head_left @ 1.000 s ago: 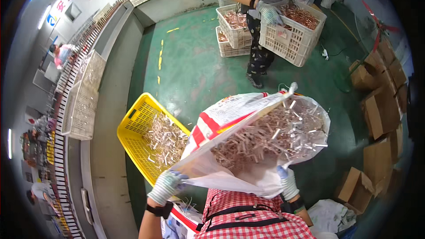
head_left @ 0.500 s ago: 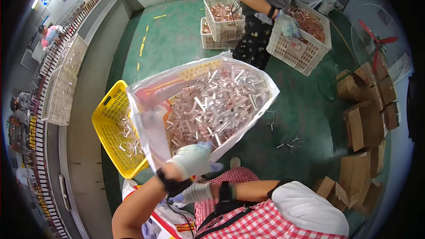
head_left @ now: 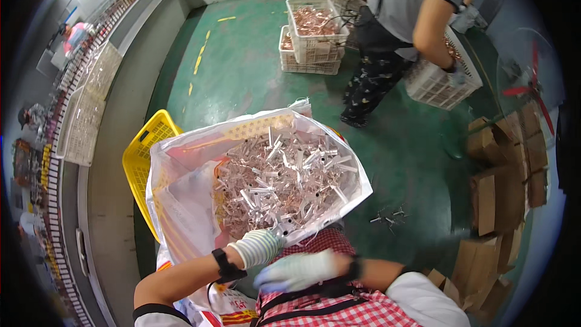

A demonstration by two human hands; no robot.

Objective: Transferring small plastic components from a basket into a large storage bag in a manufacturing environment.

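Left glove (head_left: 259, 247) white striped green, sack (head_left: 181, 175) beyond it white, pieces (head_left: 284, 169) inside silvery-pink, basket (head_left: 140, 152) leftward yellow, apron (head_left: 354, 310) below checked red-and-white

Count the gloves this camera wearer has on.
2: one on the left hand, at the near edge of the white sack; one, blurred, on the right hand, in front of the checked apron.

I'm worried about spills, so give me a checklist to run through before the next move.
1. White woven sack open at the top: ok, wide open.
2. Left hand at the sack's near rim: ok, gloved.
3. Right hand gripping anything: cannot tell, blurred.
4. Green floor free of spills: not ok, loose metal tubes lie right of the sack.
5. Yellow basket's contents: cannot tell, sack hides them.
6. Co-worker apart from sack: ok.
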